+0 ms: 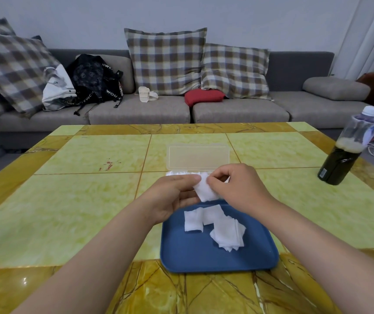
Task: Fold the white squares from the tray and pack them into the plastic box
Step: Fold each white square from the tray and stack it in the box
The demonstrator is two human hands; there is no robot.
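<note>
A blue tray (204, 254) lies on the table in front of me with several white squares (217, 225) loose in its far half. Above the tray's far edge both hands hold one white square (206, 191). My left hand (170, 196) pinches its upper left corner between thumb and fingers. My right hand (235, 186) pinches its right edge with curled fingers. Just behind the hands stands the clear plastic box (198, 158), its lid open and tipped back; white squares show in its base, mostly hidden by my hands.
A dark bottle (344, 155) with a clear cup over its cap stands at the table's right edge. The tiled yellow-green table (79, 200) stretches left and right of the tray. Behind it is a grey sofa (240, 109) with plaid cushions, bags and a red pillow.
</note>
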